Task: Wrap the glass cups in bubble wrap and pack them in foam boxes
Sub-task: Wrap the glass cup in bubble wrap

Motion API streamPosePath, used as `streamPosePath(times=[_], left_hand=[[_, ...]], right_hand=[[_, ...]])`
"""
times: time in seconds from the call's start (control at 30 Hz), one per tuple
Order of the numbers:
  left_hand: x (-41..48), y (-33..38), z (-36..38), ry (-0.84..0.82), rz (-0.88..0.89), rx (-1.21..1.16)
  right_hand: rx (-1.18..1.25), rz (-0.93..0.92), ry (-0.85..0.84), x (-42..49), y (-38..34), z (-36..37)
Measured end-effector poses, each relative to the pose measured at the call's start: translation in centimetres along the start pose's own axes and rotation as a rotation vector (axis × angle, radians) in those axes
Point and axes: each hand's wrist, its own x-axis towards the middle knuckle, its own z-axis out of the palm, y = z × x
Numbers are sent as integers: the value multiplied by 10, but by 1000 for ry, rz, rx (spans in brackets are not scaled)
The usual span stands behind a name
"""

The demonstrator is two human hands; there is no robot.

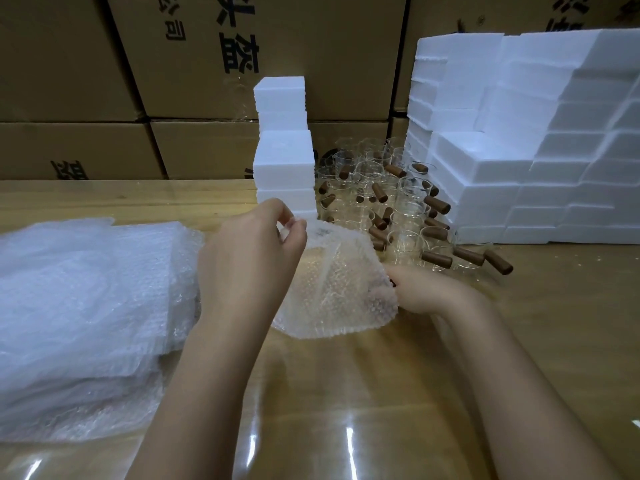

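Observation:
At the table's middle my left hand pinches the top edge of a bubble wrap sheet and lifts it. My right hand holds the sheet's right side, its fingers tucked behind the wrap. Something sits inside the wrap, hidden by the bubbles; a dark bit shows at its right edge. Several glass cups with brown wooden handles stand and lie behind the sheet. A stack of bubble wrap sheets lies at the left.
A narrow column of white foam boxes rises behind my left hand. A large stepped pile of foam boxes fills the right. Cardboard cartons wall off the back. The wooden table has a glossy surface.

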Motion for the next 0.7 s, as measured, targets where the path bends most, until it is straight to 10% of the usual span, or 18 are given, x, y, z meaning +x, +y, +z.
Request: streamPosePath(times=[0.27, 0.43, 0.6, 0.7], left_hand=[[2, -5, 1, 12, -14, 12], [1, -4, 7, -11, -8, 21], [1, -4, 12, -40, -16, 33], [2, -4, 13, -54, -15, 40]], right_hand=[[43, -66, -69, -4, 6, -3], [45, -9, 234, -13, 20, -28], [428, -98, 624, -33, 25, -52], [684, -304, 487, -56, 18, -65]])
